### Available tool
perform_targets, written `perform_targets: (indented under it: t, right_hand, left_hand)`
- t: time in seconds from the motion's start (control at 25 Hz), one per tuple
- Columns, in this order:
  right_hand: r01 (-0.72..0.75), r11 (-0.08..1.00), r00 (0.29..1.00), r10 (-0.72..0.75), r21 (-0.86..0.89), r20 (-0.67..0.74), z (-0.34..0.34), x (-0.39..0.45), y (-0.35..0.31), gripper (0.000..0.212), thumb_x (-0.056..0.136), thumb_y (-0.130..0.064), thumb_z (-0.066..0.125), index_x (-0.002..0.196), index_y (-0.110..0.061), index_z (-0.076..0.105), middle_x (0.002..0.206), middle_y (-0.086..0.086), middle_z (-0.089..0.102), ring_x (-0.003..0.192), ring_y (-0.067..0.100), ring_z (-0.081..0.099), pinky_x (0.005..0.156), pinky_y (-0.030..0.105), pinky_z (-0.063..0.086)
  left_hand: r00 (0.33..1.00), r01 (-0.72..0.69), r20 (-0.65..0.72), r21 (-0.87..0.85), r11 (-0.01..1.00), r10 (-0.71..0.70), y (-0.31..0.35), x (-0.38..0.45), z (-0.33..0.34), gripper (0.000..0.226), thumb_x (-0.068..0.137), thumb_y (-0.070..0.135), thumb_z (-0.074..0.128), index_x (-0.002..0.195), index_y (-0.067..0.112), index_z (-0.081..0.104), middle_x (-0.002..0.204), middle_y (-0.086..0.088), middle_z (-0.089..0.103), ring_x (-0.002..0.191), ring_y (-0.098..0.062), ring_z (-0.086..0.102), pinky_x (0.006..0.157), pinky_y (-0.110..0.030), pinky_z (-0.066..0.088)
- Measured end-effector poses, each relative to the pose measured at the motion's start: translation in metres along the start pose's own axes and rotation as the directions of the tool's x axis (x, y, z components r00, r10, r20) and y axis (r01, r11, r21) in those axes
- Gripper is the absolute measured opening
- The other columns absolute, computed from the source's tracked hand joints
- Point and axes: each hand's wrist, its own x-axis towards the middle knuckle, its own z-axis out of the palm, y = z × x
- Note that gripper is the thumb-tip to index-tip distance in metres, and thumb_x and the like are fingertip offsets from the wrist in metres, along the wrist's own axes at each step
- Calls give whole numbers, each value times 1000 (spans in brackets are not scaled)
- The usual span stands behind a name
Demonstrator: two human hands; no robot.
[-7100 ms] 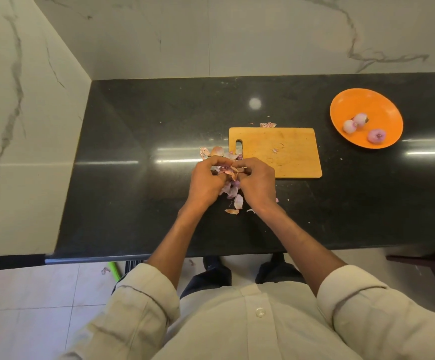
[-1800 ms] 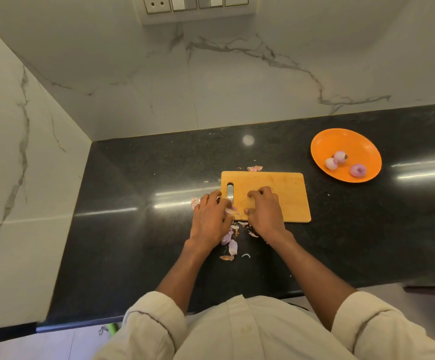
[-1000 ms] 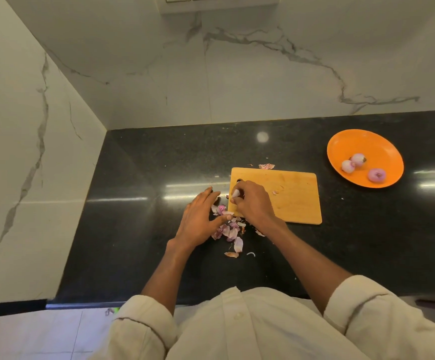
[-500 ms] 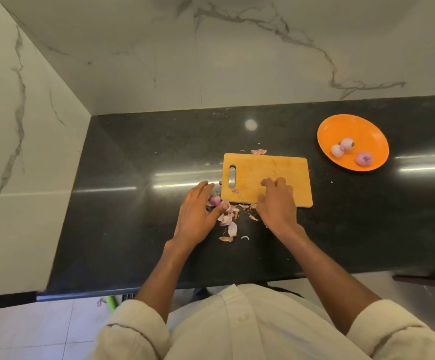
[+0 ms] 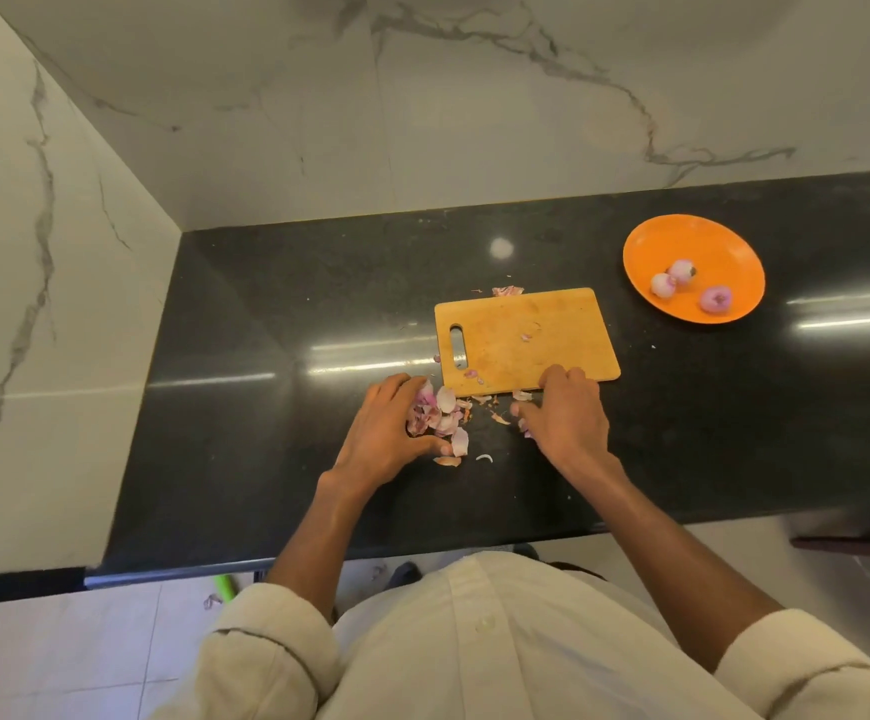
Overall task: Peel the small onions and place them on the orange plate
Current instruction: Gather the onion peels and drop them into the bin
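A wooden cutting board (image 5: 526, 340) is lying flat near the middle of the black granite countertop (image 5: 277, 433), its slotted handle hole (image 5: 457, 346) sitting at the board's nine o'clock end. A white marble backsplash (image 5: 474, 106) with grey veins is rising at twelve o'clock behind the counter, and a matching marble side wall (image 5: 33, 304) is closing in at nine o'clock. Ceiling lights are glinting off the polished stone in pale streaks. Down at seven o'clock, below the counter's edge, a bright green object (image 5: 226, 585) is poking out over the pale tiled floor (image 5: 59, 662); what it is cannot be told. At four o'clock something dark (image 5: 859, 543) is standing beyond the counter.
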Motion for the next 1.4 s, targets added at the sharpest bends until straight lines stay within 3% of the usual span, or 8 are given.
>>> perform_targets:
  t: [0.08,0.16,0.36,0.52,0.84,1.12,1.28,1.4]
  right_hand:
    - [-102,994,974,107,-35,201,3,-9,0,85,74,-46,93,137,-9,49,139,15,47,128,33,52,99,45,54]
    - [-56,998,960,59,-19,275,14,-18,-11,97,68,-41,98,142,-8,44,143,15,41,126,33,56,102,46,55]
    - [262,963,938,-269,63,219,35,-31,-48,68,83,-19,89,139,-8,51,143,12,42,117,29,61,96,39,53]
    - [323,928,901,-361,184,240,41,-31,-64,60,85,-18,86,136,-11,55,136,10,46,117,32,60,96,45,53]
    - [355,930,877,-367,98,309,38,-29,-57,92,77,-17,93,152,-16,40,148,8,40,128,33,58,105,48,51]
    - [394,911,857,-413,124,309,49,-33,-86,102,77,-14,92,160,-20,32,147,6,39,132,32,55,107,45,50]
    - [371,905,898,-407,207,168,62,-39,-97,64,88,-14,82,147,-20,57,128,2,52,115,21,58,100,39,53]
    - [308,920,948,-319,242,3,77,-48,-98,40,92,-5,74,131,-16,73,119,1,61,107,19,60,93,29,50]
  left_hand:
    - [999,32,15,-16,999,-32,3,-2,2,101,76,40,95,160,23,41,158,3,42,144,-19,36,119,-39,39]
    - [998,53,15,-8,999,-53,7,-4,5,101,78,29,95,162,23,39,158,1,41,145,-21,38,119,-37,39]
    - [996,78,43,-109,991,-73,5,-9,1,99,76,15,95,160,20,42,150,1,46,137,-18,49,107,-25,43]
    - [994,26,109,-56,998,-20,6,-6,-10,109,71,14,97,162,16,36,151,-4,42,139,-25,51,109,-34,49]
    - [995,-38,95,176,984,21,5,-4,-9,111,70,27,99,162,18,37,151,-6,45,134,-28,53,109,-46,52]
    - [980,25,200,-53,998,-13,-30,-1,-27,111,72,13,96,163,21,34,144,-2,42,133,-23,52,110,-41,52]
    - [990,-24,138,-53,998,31,-29,3,-23,70,80,8,87,142,19,57,123,-1,51,114,-21,57,88,-30,47]
    - [1000,-6,20,-68,998,7,-26,-3,-14,44,84,12,85,123,20,69,112,-3,55,101,-22,58,84,-32,46]
